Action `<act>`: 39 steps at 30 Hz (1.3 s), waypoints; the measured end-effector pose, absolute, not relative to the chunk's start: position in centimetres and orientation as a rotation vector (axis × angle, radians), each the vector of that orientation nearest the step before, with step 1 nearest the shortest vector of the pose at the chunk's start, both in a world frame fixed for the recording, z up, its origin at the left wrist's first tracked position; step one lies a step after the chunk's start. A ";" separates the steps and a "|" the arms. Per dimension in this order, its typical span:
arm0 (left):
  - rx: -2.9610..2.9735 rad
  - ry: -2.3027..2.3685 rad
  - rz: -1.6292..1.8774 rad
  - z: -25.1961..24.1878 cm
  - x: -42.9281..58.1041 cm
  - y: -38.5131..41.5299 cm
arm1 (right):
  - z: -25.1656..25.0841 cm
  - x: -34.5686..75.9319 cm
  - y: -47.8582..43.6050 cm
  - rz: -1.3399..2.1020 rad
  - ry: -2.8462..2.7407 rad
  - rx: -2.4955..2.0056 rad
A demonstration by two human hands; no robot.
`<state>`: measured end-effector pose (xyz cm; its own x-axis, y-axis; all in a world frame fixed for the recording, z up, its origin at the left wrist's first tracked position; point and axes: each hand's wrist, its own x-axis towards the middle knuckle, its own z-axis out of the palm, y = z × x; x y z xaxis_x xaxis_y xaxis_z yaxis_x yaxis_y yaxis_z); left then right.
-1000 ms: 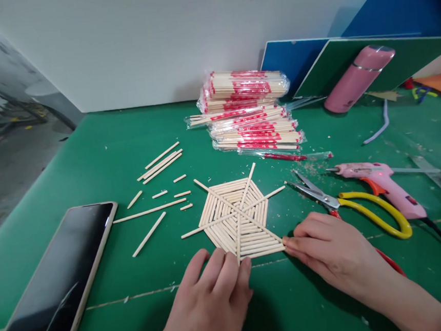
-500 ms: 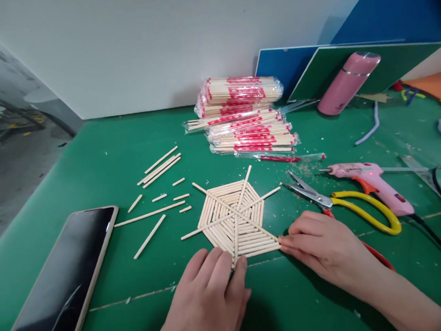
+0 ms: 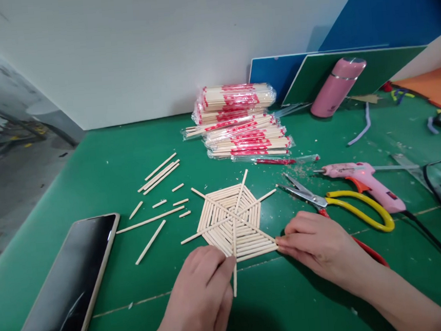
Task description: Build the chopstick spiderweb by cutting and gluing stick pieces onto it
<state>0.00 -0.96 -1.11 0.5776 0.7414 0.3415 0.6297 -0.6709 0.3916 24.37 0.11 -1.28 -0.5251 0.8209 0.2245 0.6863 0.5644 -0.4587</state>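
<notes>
At the near edge of a green tabletop (image 3: 138,283), a bare left hand (image 3: 204,290) curls its fingers against the near-left side of a flat, web-like hexagon of pale wooden sticks (image 3: 231,218); the fingertips are partly hidden, so I cannot tell whether they grip it. The bare right hand (image 3: 320,244) pinches the hexagon's near-right corner, thumb and fingers closed on the stick ends there. The hexagon lies flat between and just beyond the 2 hands, with 3 long sticks crossing at its middle. To the left lies a black-screened phone in a pale case (image 3: 67,287). Past the right hand are metal scissors with 1 yellow and 1 red handle (image 3: 318,199), blades parted, near a pink glue gun with an orange trigger (image 3: 372,180). Loose pale wooden sticks (image 3: 151,220), long and short, lie left of the hexagon. Farther back, clear packets of red-printed wooden chopsticks (image 3: 244,132) are heaped before a white panel (image 3: 156,47); a pink cylindrical bottle (image 3: 337,88) stands to their right.
</notes>
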 end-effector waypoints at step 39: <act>2.740 1.181 0.722 -1.0 0.2 -0.6 | -1.4 24.2 0.0 0.464 -2.375 -1.232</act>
